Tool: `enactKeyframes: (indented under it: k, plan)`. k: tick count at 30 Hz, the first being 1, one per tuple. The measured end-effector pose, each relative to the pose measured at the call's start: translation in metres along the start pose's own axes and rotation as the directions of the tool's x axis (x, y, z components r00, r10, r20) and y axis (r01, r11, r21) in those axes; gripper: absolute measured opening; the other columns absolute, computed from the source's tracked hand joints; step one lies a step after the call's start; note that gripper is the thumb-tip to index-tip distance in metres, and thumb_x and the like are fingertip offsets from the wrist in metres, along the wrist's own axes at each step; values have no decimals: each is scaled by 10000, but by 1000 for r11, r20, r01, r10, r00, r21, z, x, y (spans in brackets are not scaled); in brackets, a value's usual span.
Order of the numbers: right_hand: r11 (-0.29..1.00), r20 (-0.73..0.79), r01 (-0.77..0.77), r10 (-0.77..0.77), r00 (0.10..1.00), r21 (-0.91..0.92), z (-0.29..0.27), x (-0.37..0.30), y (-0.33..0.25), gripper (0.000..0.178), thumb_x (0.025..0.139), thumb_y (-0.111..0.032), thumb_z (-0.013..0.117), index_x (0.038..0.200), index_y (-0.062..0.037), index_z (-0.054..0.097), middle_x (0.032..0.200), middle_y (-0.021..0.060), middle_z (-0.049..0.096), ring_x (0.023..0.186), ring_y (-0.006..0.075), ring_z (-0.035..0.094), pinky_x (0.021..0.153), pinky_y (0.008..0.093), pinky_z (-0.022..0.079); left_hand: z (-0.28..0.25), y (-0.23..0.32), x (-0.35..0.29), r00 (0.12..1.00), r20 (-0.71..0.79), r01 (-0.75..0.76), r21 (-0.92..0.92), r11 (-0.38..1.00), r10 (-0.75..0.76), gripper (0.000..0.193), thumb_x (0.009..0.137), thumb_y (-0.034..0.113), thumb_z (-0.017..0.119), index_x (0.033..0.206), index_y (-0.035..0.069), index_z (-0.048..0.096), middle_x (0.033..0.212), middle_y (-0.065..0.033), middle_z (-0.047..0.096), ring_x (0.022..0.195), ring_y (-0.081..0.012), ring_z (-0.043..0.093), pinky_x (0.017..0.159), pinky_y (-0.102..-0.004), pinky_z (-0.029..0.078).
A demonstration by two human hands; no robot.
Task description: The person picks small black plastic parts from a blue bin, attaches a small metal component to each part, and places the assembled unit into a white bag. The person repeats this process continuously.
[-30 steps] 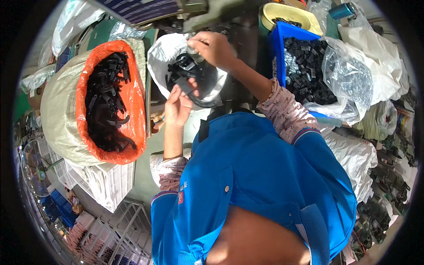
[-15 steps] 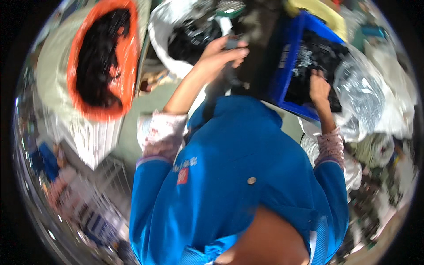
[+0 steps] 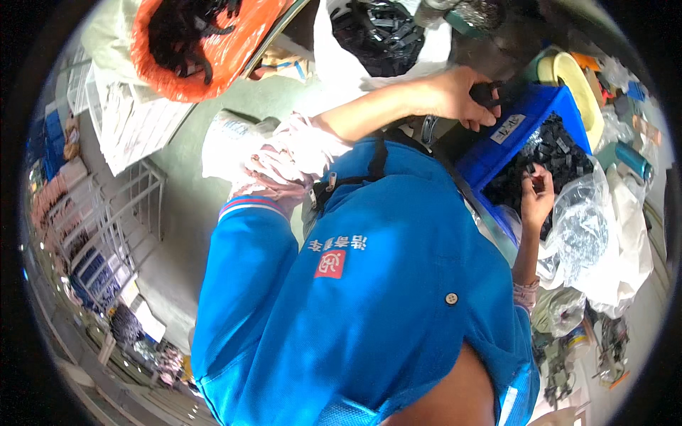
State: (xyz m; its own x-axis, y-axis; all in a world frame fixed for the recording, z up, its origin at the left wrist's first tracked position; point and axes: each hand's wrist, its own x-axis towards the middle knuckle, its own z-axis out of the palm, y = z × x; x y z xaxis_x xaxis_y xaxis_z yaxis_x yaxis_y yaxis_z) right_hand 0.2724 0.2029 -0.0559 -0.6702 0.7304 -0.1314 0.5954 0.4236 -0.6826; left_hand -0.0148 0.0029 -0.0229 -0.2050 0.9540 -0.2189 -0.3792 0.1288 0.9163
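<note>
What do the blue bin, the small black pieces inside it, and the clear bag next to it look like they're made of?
Blue rectangular bin: probably rigid moulded plastic, with smooth, evenly coloured walls. Small black pieces: likely hard plastic, matte and dark. Clear crinkled bag: thin plastic film, see-through with shiny creases.

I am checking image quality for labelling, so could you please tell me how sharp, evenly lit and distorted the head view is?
Head view: fairly sharp around the left hand and the blue bin; strong fisheye bending and a dark vignette at the rim; bright glare on the clear plastic bag.

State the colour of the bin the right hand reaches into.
Blue bin, holding small black parts; seen in the head view.
</note>
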Motion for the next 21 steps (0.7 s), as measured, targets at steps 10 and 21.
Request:
enactKeyframes:
  k: [10, 21]
  plan:
    - [560, 314, -312, 96, 945, 768, 36, -39, -116, 303, 838, -62, 651, 1128, 11, 597, 950, 122, 664, 840, 156, 631, 731, 275, 511, 44, -20, -5, 998, 61, -50, 263, 964, 35, 350, 769, 158, 746, 1049, 1, 608, 954, -63, 651, 874, -114, 594, 802, -267, 493]
    - [282, 255, 259, -49, 966, -924, 6, 22, 24, 180, 741, -86, 590, 914, -69, 632, 1024, 91, 535, 1006, 249, 518, 702, 336, 495, 36, -25, -10, 990, 93, 132, -277, 952, -110, 307, 845, 9, 614, 1141, 0, 532, 1013, -162, 618, 879, -247, 650, 726, -371, 580]
